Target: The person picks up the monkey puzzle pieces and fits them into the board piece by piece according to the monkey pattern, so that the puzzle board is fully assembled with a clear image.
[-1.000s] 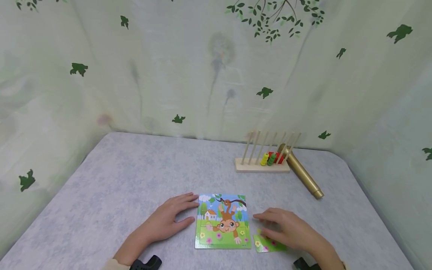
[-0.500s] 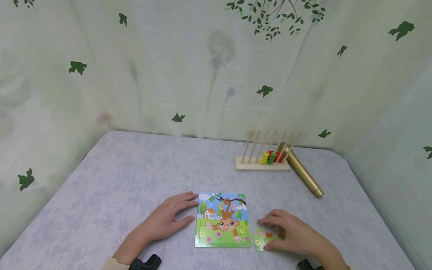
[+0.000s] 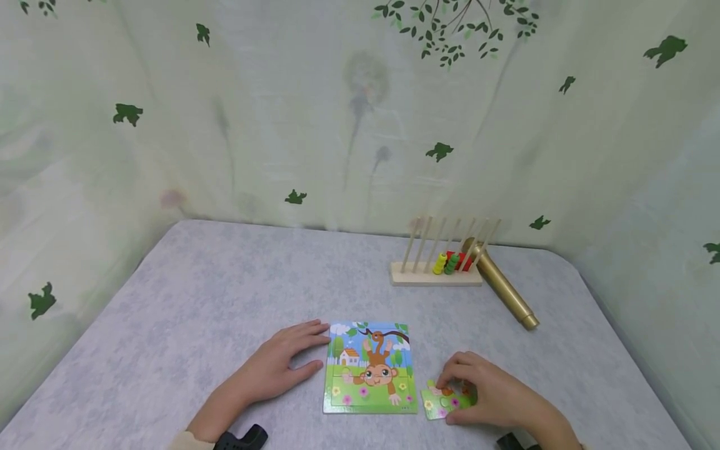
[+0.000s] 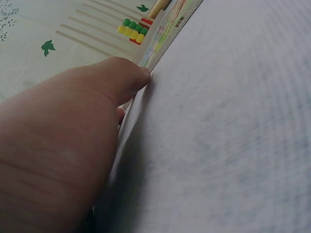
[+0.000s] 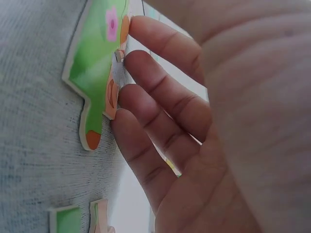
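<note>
A square jigsaw puzzle (image 3: 370,367) with a monkey hanging from a branch lies flat on the table. My left hand (image 3: 287,356) rests at its left side, fingers stretched out and fingertips right at the puzzle's edge; the thumb (image 4: 136,77) lies low along the tabletop. To the right of the puzzle, my right hand (image 3: 486,387) has its fingers and thumb curved round loose green puzzle pieces (image 3: 439,403). In the right wrist view, several fingertips touch the edges of a green piece (image 5: 92,63) with a pink flower. Its thumb tip is hidden there.
More loose pieces (image 5: 68,221) lie on the table under the right hand. Toward the back stands a wooden peg rack (image 3: 435,275) with yellow, green and red beads, and a gold-coloured tube (image 3: 509,294) leans against it. A printed curtain (image 3: 253,125) hangs behind the table.
My right hand has drawn back slightly to the right, its fingers curling from nearly straight to bent round the loose pieces. The left hand and the puzzle stay where they were.
</note>
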The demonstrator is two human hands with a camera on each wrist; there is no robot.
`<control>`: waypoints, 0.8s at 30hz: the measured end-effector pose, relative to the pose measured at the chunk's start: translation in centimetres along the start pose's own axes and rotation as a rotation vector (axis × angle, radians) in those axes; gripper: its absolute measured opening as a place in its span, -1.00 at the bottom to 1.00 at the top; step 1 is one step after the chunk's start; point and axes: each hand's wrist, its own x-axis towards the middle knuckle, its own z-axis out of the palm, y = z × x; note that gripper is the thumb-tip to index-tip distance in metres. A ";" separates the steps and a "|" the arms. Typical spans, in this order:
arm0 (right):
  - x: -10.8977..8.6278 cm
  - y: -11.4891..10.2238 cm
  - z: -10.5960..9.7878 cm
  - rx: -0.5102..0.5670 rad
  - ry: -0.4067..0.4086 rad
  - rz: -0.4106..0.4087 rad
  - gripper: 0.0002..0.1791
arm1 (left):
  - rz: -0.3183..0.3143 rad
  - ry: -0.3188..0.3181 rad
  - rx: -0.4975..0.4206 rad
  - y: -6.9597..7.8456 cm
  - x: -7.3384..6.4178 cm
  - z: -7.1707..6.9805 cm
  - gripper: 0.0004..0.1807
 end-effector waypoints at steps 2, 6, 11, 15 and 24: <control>0.1 -0.1 0.0 -0.001 -0.004 0.009 -0.63 | 0.000 0.001 -0.001 -0.1 0.0 0.0 -0.53; 0.1 -0.2 0.0 -0.014 0.003 -0.001 -0.65 | 0.001 0.001 -0.011 -0.2 0.0 0.1 -0.54; -0.1 -0.2 0.2 -0.036 0.031 -0.031 -0.66 | 0.004 0.006 -0.005 -0.2 0.0 0.0 -0.54; -0.1 -0.3 0.2 -0.037 0.036 -0.010 -0.65 | 0.004 0.011 -0.002 -0.1 0.0 0.1 -0.54; -0.1 -0.3 0.2 -0.032 0.043 0.001 -0.66 | 0.007 0.016 0.003 0.0 0.0 0.0 -0.55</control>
